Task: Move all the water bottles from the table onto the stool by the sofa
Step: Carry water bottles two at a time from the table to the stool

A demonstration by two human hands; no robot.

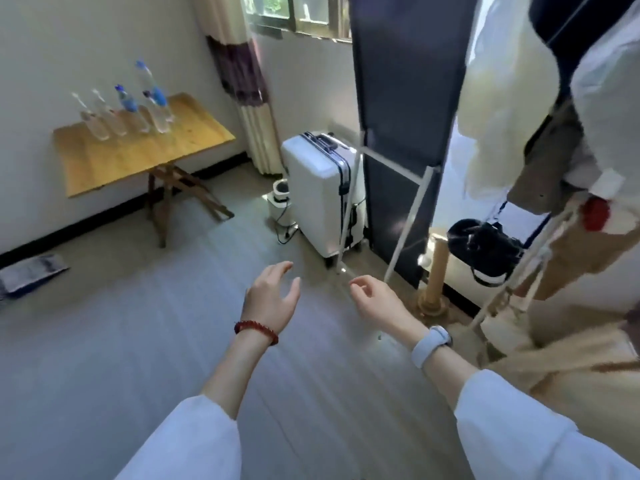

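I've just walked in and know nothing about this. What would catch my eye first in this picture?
Probably the row of clear water bottles, some with blue caps and labels, standing upright on the wooden folding table against the wall at upper left. Next, the person's left hand and right hand, both empty and open, held out over the grey floor in the foreground. A white suitcase stands under the window, in the middle.
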